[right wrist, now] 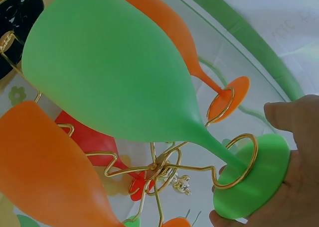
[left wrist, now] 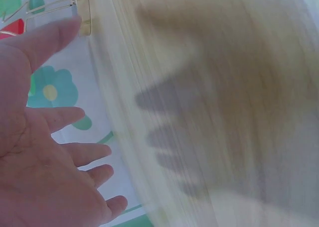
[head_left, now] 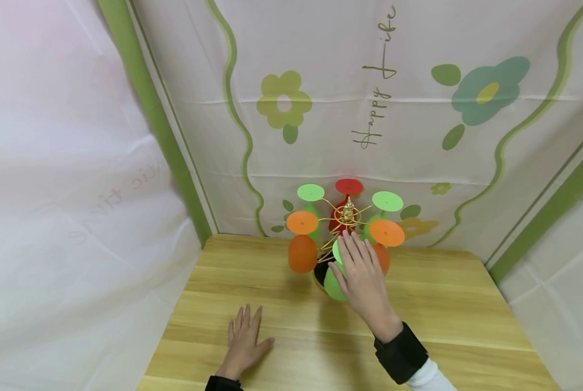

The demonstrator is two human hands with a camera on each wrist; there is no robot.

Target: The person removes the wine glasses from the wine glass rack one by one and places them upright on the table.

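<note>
A gold wire rack (head_left: 348,213) holds several coloured goblets upside down by their bases. My right hand (head_left: 367,277) lies with fairly straight fingers over the base of the nearest green goblet (head_left: 335,288). In the right wrist view, that goblet's green base (right wrist: 264,182) sits inside a gold wire ring and meets my palm and fingers; the thumb (right wrist: 286,115) stands apart from it. My left hand (head_left: 244,345) is spread over the table at the front left, holding nothing. The left wrist view shows its fingers (left wrist: 60,117) extended, with their shadow on the wood.
Orange goblets (head_left: 302,254) hang on both sides of the rack, and a red goblet (head_left: 349,186) hangs at the back. A dark round base (head_left: 322,271) supports the rack on the wooden table (head_left: 271,364). Printed fabric (head_left: 330,136) closes off the back and sides.
</note>
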